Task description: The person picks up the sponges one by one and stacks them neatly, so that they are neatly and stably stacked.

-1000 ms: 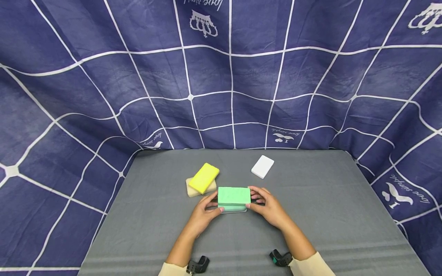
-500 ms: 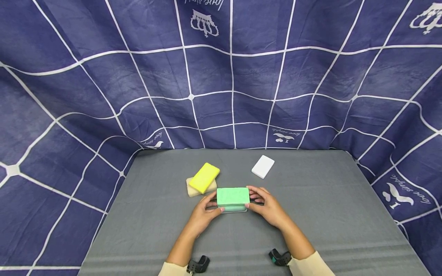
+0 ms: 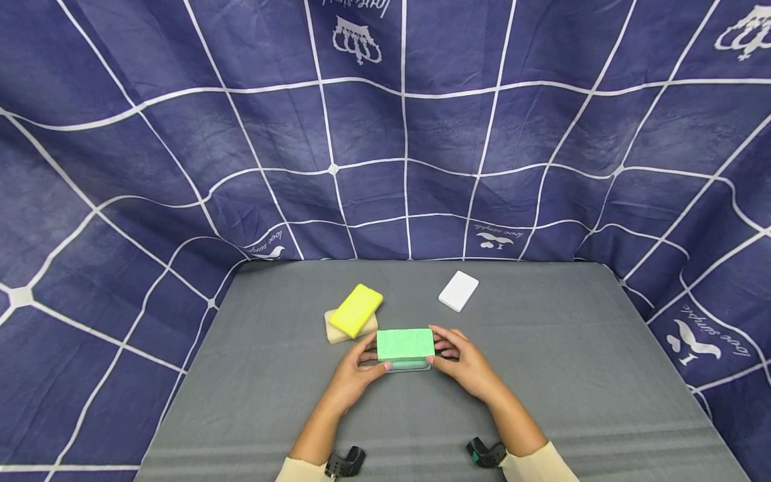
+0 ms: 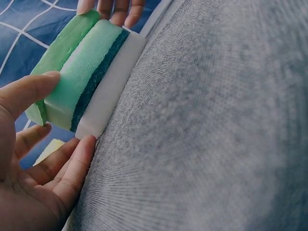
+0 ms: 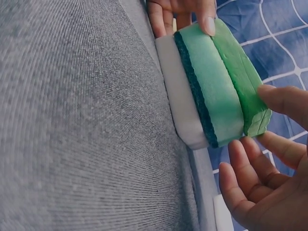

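Observation:
A stack of three blocks stands in front of me. On top is a light green sponge [image 3: 405,344]. Beneath it lies a teal scouring sponge [image 5: 214,89] with a dark green scrub layer, and at the bottom a white sponge [image 5: 180,96] on the cloth. My left hand [image 3: 354,372] holds the green sponge's left end, thumb at its seam with the teal one; its lower fingers touch the white sponge. Around the right end, my right hand [image 3: 468,365] pinches the green sponge between thumb and index finger, the other fingers loosely curved beside the teal sponge.
Behind the left hand, a yellow sponge [image 3: 357,310] lies aslant on a beige sponge [image 3: 334,333]. Farther back on the right is a white block [image 3: 459,291]. Grey cloth [image 3: 572,361] covers the table, and a blue checked curtain [image 3: 440,127] encloses its back and sides.
The green sponge has slid slightly left and a little toward me on the stack. My right hand has shifted slightly left with it; the left hand has barely moved.

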Tool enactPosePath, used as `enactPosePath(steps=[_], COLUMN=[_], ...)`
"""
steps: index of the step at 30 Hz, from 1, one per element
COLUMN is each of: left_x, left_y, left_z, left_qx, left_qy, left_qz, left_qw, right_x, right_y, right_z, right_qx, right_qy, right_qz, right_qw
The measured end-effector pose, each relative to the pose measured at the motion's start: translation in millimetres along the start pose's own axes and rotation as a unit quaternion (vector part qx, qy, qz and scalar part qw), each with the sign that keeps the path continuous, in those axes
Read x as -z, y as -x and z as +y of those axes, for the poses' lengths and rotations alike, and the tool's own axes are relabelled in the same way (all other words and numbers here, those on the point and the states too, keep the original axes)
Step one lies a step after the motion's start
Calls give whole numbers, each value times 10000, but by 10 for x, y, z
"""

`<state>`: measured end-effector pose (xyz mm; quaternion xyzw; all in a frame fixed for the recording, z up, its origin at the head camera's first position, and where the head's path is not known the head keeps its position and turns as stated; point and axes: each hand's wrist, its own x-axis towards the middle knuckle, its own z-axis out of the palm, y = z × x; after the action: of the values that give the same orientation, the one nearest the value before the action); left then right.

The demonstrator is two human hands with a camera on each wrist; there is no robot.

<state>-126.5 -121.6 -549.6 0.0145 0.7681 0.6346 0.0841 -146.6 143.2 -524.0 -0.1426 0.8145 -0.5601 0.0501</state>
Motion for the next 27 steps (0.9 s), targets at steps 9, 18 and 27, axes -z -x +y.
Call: enactPosePath(steps=[9,18,27], left_x=[1,-7,1], left_y=[-4,23,27], left_z=[-7,34,47], left_qx=[31,-146,-360], left_qy=[54,-5,285], left_qz=[-27,179,298], left_qw=[10000,9997,9985], right_x=[-7,-20,-17], right_y=[16,14,17], right_z=[5,3,9], right_qx=[-55,-135,-159], right_qy=[-4,-41,-25], right_qz=[-42,-70,-80], right_qw=[10000,9999,9998])
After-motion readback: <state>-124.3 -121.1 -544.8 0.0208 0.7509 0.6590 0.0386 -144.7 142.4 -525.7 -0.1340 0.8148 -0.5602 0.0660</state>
